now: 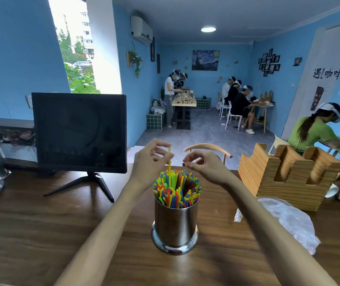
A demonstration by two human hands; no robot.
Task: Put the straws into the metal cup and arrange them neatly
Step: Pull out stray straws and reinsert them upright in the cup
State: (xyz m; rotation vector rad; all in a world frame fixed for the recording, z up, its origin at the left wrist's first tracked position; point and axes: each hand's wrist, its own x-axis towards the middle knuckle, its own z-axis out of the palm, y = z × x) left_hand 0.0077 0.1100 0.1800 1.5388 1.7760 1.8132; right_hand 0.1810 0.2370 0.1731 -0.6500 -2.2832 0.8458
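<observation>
A shiny metal cup (175, 226) stands upright on the wooden table (41, 234), packed with several coloured straws (177, 188) whose tops fan out above its rim. One yellow straw (169, 162) sticks up higher than the others. My left hand (151, 159) pinches that yellow straw near its top, just above the bundle. My right hand (204, 165) hovers above the right side of the bundle with its fingers curled and nothing visibly between them.
A black monitor (80, 133) on a stand sits at the left. A wooden holder (288, 174) stands at the right, with a crumpled clear plastic bag (288, 221) in front of it. A chair back (208, 149) shows behind the table. Several people work at far tables.
</observation>
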